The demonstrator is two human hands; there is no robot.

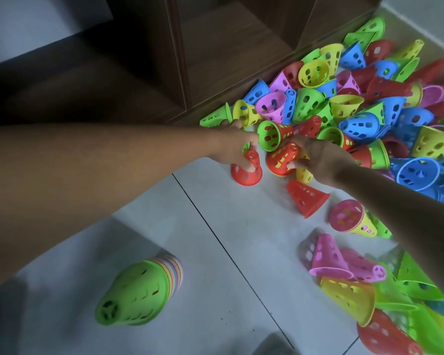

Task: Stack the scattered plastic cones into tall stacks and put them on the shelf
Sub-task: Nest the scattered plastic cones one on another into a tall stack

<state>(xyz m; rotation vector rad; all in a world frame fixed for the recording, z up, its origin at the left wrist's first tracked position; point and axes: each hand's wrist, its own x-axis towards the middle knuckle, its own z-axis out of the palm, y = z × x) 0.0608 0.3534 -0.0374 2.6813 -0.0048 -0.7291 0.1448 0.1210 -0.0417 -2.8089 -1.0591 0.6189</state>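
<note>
gathering stage: your left hand (235,147) grips an upright red cone (246,170) on the floor tile (215,239), right hand (318,157) pinches another red cone (281,160) at the pile (369,111); next nest them.

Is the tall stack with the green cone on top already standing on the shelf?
No, the stack stands on the white floor tiles, apart from the dark wooden shelf.

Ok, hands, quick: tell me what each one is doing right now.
Left hand: fingers curled round the upright red cone on the floor.
Right hand: gripping a red cone lying on its side.
</note>
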